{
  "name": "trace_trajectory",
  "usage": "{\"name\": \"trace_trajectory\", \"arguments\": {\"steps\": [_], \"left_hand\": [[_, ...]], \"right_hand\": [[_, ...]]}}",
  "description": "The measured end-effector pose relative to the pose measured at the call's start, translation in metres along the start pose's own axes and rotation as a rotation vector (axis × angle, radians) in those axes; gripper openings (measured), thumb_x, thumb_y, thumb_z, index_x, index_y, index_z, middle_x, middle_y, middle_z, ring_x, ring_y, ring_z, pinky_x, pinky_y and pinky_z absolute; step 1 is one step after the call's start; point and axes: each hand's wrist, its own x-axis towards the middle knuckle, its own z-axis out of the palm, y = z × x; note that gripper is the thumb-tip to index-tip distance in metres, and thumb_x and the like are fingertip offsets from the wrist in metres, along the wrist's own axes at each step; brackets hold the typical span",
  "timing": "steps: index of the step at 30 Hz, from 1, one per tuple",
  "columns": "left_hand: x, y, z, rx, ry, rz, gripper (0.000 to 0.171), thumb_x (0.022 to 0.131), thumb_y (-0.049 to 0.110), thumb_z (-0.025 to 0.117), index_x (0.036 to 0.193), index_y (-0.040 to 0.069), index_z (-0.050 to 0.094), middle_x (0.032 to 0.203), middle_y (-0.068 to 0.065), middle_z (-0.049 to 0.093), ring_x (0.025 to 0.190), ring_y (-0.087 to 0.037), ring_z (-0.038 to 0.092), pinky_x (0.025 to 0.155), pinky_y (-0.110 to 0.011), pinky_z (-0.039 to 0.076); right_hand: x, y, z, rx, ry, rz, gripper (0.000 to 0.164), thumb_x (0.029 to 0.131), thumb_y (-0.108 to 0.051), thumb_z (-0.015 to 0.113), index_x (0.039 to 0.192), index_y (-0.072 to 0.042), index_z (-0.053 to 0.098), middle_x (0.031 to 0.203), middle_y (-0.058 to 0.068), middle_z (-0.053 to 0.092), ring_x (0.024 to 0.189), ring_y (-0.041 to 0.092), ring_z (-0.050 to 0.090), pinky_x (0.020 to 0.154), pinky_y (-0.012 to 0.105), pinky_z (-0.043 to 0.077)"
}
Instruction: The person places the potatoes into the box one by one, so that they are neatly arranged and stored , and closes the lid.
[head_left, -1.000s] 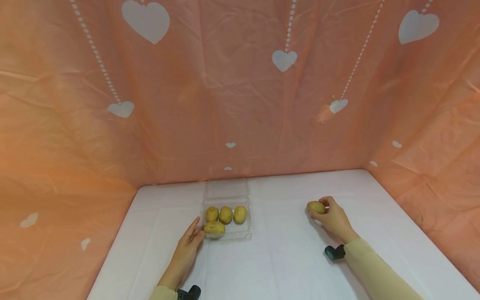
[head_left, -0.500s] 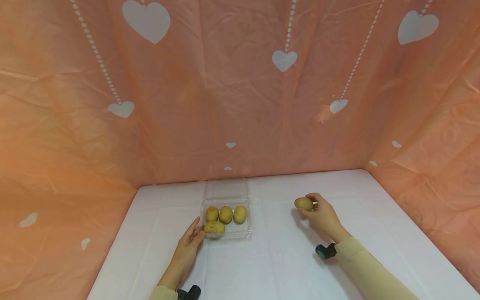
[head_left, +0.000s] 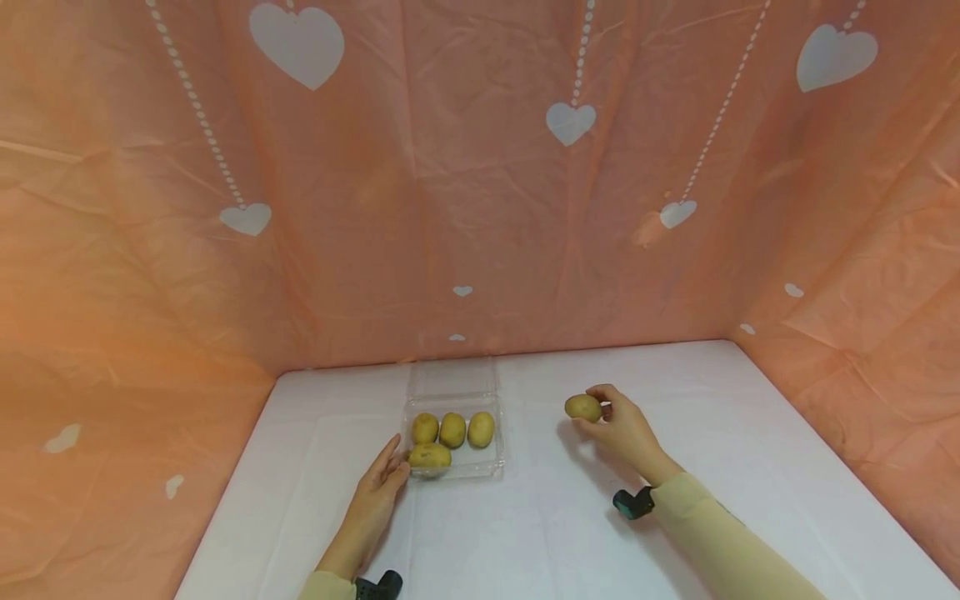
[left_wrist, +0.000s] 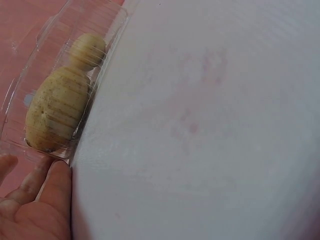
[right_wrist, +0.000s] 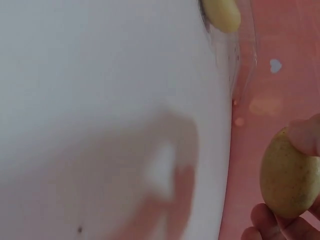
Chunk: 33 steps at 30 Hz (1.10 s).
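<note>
A clear plastic box [head_left: 480, 468] stands on the table with its lid [head_left: 452, 377] folded back. Inside it, three yellow potatoes, one of them the right-hand potato [head_left: 481, 429], line the back, and a longer potato [head_left: 430, 457] lies at the front left. My left hand [head_left: 378, 483] rests at the box's left front corner, fingers fairly straight; in the left wrist view, its fingertips [left_wrist: 59, 172] touch the clear wall. Right of the box, my right hand [head_left: 626, 433] holds another potato [head_left: 582, 407] between thumb and fingers, raised above the table, its shadow below.
A white cloth covers the table [head_left: 525, 533]. Orange sheeting [head_left: 510, 208] with white hearts rises behind it and at both sides. Each wrist carries a dark camera, such as the right wrist camera [head_left: 633, 502].
My right hand has lifted the potato a little and carried it left, closer to the box. The left hand and the box have stayed in place.
</note>
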Motion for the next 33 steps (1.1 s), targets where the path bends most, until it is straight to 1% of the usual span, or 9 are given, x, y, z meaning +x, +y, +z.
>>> {"name": "trace_trajectory", "arguments": {"steps": [3, 6, 10, 13, 21, 27, 33], "left_hand": [[0.0, 0.0, 0.0, 0.005, 0.002, 0.002, 0.061, 0.1, 0.024, 0.054, 0.154, 0.016, 0.026, 0.147, -0.023, 0.038, 0.137, -0.034, 0.034, 0.112, -0.048, 0.028], [0.0, 0.0, 0.0, 0.007, 0.005, 0.005, 0.061, 0.1, 0.023, 0.054, 0.154, 0.016, 0.027, 0.147, -0.023, 0.038, 0.137, -0.034, 0.034, 0.112, -0.048, 0.028], [0.0, -0.001, 0.0, 0.006, 0.008, 0.008, 0.061, 0.1, 0.022, 0.054, 0.154, 0.015, 0.027, 0.147, -0.024, 0.038, 0.137, -0.034, 0.034, 0.112, -0.048, 0.027], [0.001, -0.001, 0.0, 0.014, 0.011, 0.007, 0.061, 0.1, 0.023, 0.055, 0.154, 0.015, 0.027, 0.147, -0.024, 0.038, 0.137, -0.035, 0.034, 0.112, -0.048, 0.027], [0.0, -0.001, 0.0, 0.018, 0.013, 0.008, 0.061, 0.1, 0.023, 0.055, 0.154, 0.016, 0.027, 0.146, -0.022, 0.041, 0.136, -0.034, 0.035, 0.112, -0.048, 0.027], [-0.001, -0.001, 0.0, 0.041, 0.011, 0.028, 0.062, 0.1, 0.027, 0.055, 0.154, 0.014, 0.027, 0.146, -0.024, 0.039, 0.137, -0.035, 0.033, 0.112, -0.05, 0.025], [-0.001, 0.0, -0.001, 0.025, 0.005, 0.018, 0.063, 0.099, 0.028, 0.055, 0.154, 0.016, 0.027, 0.147, -0.022, 0.038, 0.137, -0.034, 0.033, 0.113, -0.048, 0.025]], "right_hand": [[0.0, -0.005, 0.004, 0.015, -0.013, -0.016, 0.049, 0.08, -0.023, 0.08, 0.12, -0.006, 0.057, 0.113, 0.012, 0.06, 0.088, 0.022, 0.054, 0.072, 0.031, 0.043], [0.0, -0.01, 0.009, 0.028, -0.022, -0.028, 0.049, 0.08, -0.023, 0.081, 0.119, -0.006, 0.058, 0.112, 0.012, 0.06, 0.088, 0.024, 0.054, 0.072, 0.032, 0.043], [0.0, -0.017, 0.015, 0.034, -0.031, -0.037, 0.049, 0.079, -0.024, 0.082, 0.118, -0.008, 0.058, 0.109, 0.01, 0.061, 0.089, 0.028, 0.056, 0.072, 0.033, 0.043], [0.001, -0.022, 0.02, 0.04, -0.033, -0.045, 0.048, 0.078, -0.024, 0.082, 0.117, -0.008, 0.059, 0.105, 0.008, 0.062, 0.088, 0.029, 0.056, 0.071, 0.033, 0.044], [0.002, -0.034, 0.033, 0.063, -0.03, -0.088, 0.046, 0.077, -0.022, 0.083, 0.114, -0.008, 0.06, 0.105, 0.005, 0.063, 0.086, 0.021, 0.056, 0.074, 0.033, 0.047], [0.002, -0.044, 0.044, 0.103, -0.047, -0.096, 0.046, 0.076, -0.021, 0.084, 0.113, -0.009, 0.06, 0.104, 0.004, 0.063, 0.085, 0.018, 0.056, 0.074, 0.034, 0.048], [0.003, -0.052, 0.056, 0.13, -0.059, -0.101, 0.046, 0.075, -0.023, 0.084, 0.112, -0.01, 0.06, 0.102, 0.001, 0.063, 0.085, 0.018, 0.056, 0.074, 0.033, 0.048]]}}
